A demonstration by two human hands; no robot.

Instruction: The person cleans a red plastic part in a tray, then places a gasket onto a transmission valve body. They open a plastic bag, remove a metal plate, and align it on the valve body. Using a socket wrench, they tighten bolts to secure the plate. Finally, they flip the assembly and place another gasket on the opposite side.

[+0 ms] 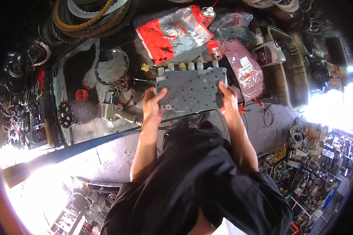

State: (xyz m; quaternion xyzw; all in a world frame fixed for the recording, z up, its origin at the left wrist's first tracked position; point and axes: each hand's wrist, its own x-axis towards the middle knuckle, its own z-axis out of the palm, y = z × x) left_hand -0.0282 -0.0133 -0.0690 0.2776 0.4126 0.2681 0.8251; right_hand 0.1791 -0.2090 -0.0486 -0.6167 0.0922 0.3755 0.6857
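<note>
Between my hands is a transmission valve body [192, 91], a flat grey metal block with many small holes. A row of cylindrical solenoids with yellowish tops [182, 66] lines its far edge. My left hand [153, 101] grips its left end, thumb on the upper face and fingers mostly hidden beneath. At the right end, my right hand [228, 98] holds it the same way. The block is over the near edge of the workbench [129, 135]; whether it touches the bench is hidden.
Beyond the block lie a red and clear plastic bag [170, 37] and a spray can [207, 15]. To the right are a pink bag [243, 70], a grey bottle [271, 54] and a metal pan [288, 84]. A pneumatic impact wrench [113, 109] and a round plate [113, 66] rest left.
</note>
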